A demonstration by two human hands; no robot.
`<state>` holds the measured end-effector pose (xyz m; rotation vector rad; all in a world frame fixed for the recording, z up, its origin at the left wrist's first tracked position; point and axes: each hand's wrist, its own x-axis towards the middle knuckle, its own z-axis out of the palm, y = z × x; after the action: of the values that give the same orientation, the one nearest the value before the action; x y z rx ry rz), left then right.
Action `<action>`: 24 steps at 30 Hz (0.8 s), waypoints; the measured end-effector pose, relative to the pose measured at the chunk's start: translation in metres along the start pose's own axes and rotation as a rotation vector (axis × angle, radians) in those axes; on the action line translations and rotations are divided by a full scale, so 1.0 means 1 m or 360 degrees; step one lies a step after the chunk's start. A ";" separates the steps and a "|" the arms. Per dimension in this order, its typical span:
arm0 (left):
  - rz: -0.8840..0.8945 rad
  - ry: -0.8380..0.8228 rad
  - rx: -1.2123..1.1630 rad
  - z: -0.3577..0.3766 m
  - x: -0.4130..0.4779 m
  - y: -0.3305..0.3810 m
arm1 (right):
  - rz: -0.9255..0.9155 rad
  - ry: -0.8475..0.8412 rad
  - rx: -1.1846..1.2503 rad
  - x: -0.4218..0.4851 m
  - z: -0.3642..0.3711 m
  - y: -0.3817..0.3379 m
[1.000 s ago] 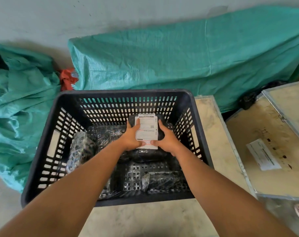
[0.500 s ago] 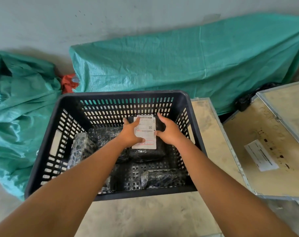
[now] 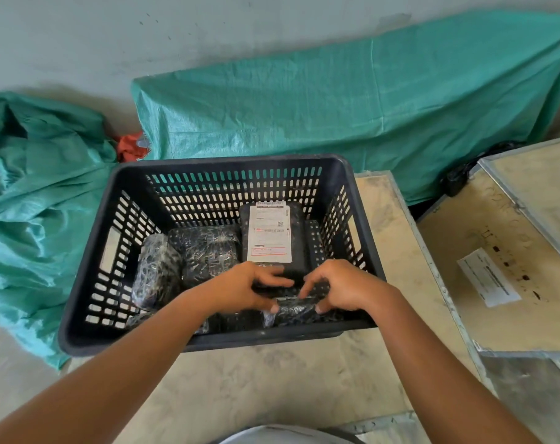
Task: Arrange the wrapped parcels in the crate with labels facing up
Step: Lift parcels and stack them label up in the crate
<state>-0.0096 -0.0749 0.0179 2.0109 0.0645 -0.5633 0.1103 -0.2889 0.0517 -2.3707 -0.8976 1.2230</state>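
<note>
A black slotted plastic crate (image 3: 89, 328) stands on a pale board. At its back right lies a black parcel with a white label (image 3: 270, 233) facing up, free of both hands. A black wrapped parcel (image 3: 206, 251) lies beside it with no label showing, and another wrapped parcel (image 3: 155, 270) leans against the left wall. At the front right lies a small wrapped parcel (image 3: 293, 310). My left hand (image 3: 243, 288) and my right hand (image 3: 339, 288) curl their fingers around its two ends. Whether it is lifted off the crate floor cannot be told.
Teal tarpaulin (image 3: 352, 116) covers a long shape behind the crate, and more tarpaulin (image 3: 32, 213) is heaped at the left. A wooden case with metal edging (image 3: 512, 261) and a paper label lies to the right. The pale board (image 3: 256, 386) extends in front.
Both hands have left the labelled parcel, which now lies at the back right, and have come down and toward me onto the small wrapped parcel at the front.
</note>
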 end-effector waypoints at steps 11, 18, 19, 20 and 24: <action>-0.0040 -0.0189 0.0458 0.005 0.017 -0.005 | 0.0044 0.0194 0.0097 -0.001 0.004 0.004; -0.0019 -0.0017 0.0375 0.006 0.019 -0.005 | 0.0087 0.0362 0.0192 0.006 0.012 0.012; -0.0012 0.0017 0.0323 0.004 0.016 -0.002 | 0.0068 0.0384 0.0199 0.005 0.012 0.012; -0.0010 0.0054 0.0277 0.000 0.013 0.001 | 0.0041 0.0411 0.0212 0.004 0.012 0.011; -0.0054 0.0113 0.0174 -0.027 -0.002 0.016 | -0.0195 0.0651 0.0409 -0.003 0.008 0.008</action>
<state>0.0024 -0.0595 0.0425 2.1397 0.1134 -0.5268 0.1055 -0.2966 0.0450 -2.2048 -0.6930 0.7179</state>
